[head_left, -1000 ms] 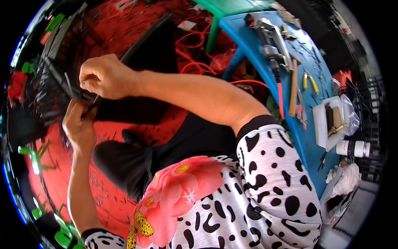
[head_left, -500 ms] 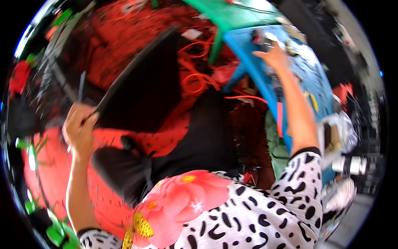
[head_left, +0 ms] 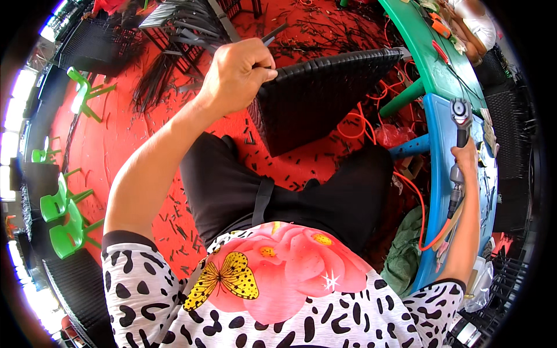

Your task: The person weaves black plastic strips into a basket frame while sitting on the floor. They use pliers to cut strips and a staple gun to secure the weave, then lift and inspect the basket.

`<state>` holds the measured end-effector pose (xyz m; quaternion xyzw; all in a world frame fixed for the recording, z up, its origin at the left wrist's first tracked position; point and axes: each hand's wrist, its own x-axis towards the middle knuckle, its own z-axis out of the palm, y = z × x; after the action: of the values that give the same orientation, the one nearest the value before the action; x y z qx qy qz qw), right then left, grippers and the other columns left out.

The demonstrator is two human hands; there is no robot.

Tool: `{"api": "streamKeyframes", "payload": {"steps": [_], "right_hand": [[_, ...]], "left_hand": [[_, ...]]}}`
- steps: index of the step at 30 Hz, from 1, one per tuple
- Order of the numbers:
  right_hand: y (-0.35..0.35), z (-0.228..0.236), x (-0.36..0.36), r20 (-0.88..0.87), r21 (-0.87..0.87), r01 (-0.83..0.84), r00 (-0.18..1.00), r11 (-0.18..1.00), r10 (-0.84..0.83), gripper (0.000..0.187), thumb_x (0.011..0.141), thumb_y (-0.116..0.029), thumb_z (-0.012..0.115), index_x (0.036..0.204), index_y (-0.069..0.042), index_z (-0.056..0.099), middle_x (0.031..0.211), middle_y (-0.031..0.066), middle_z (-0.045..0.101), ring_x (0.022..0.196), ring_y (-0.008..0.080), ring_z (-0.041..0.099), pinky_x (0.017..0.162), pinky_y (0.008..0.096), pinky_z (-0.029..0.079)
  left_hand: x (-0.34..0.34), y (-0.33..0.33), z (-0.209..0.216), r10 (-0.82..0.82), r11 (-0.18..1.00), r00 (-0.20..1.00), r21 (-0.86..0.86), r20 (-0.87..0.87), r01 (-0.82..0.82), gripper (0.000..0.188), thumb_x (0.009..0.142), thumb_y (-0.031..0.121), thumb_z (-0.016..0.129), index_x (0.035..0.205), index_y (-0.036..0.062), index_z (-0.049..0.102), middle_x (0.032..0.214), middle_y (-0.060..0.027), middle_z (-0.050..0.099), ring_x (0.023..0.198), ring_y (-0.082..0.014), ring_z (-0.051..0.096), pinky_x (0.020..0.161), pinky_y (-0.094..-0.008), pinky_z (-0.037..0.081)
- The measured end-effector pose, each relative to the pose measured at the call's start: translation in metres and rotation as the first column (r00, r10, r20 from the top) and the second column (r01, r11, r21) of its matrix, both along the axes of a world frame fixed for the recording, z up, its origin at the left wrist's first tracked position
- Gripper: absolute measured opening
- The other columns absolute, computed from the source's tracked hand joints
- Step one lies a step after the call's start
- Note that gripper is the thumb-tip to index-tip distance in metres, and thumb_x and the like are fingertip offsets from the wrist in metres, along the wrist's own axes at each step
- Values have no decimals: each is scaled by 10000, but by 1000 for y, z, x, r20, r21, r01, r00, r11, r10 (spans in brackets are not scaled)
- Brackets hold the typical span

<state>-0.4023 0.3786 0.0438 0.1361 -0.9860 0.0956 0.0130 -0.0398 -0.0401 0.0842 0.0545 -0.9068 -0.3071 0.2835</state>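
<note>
head view | left fisheye | facing down | shirt point(head_left: 290, 272) near, floor point(head_left: 125, 133) farther

Two bare hands, one left hand point(head_left: 241, 72) and one right hand point(head_left: 465, 155), share the frame with one black woven panel point(head_left: 331, 93) and one long grey-and-black power tool point(head_left: 456, 176). Two plastic tables, one green table point(head_left: 409, 29) and one blue table point(head_left: 438, 124), join four small bright-green plastic chairs point(head_left: 69, 235), one crumpled dark-green cloth point(head_left: 403, 255) and one printed yellow butterfly point(head_left: 223, 278).

The panel point(head_left: 325, 95) is black, the tool point(head_left: 462, 130) grey and black, the shirt point(head_left: 307, 316) black-spotted white.
</note>
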Motion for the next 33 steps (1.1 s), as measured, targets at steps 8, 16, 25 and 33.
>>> {"api": "streamKeyframes", "payload": {"steps": [8, 16, 25, 33], "right_hand": [[-76, 39, 131, -372, -512, -553, 833, 657, 410, 190, 752, -120, 706, 891, -22, 622, 748, 64, 643, 655, 142, 613, 605, 304, 489], [-157, -18, 214, -521, -438, -880, 413, 181, 747, 387, 648, -75, 667, 1020, 1, 592, 809, 109, 667, 741, 222, 661, 690, 322, 519], [-165, -60, 244, -433, -411, -907, 280, 89, 857, 903, 549, -140, 774, 1350, -16, 378, 1000, 186, 629, 837, 371, 624, 719, 407, 505], [-174, -48, 259, -458, -421, -906, 246, 36, 854, 778, 595, -130, 741, 1306, -38, 439, 743, 116, 587, 673, 315, 588, 620, 394, 465]], "left_hand": [[1, -7, -8, 52, 999, 998, -5, 21, -52, 78, 706, -4, 643, 724, -17, 568, 688, -53, 542, 589, -128, 477, 554, -278, 396], [-6, -17, -25, 127, 992, 992, -10, 16, -127, 90, 701, 10, 658, 744, -13, 582, 659, -58, 523, 612, -154, 524, 585, -294, 427], [6, -4, -21, 107, 917, 975, -360, -196, -173, 183, 691, 80, 699, 749, 54, 528, 802, -99, 534, 809, -311, 555, 689, -395, 454], [14, -18, -12, 101, 927, 995, -364, 11, -90, 146, 690, 52, 685, 702, 29, 541, 712, -114, 515, 660, -291, 557, 565, -385, 437]]}}
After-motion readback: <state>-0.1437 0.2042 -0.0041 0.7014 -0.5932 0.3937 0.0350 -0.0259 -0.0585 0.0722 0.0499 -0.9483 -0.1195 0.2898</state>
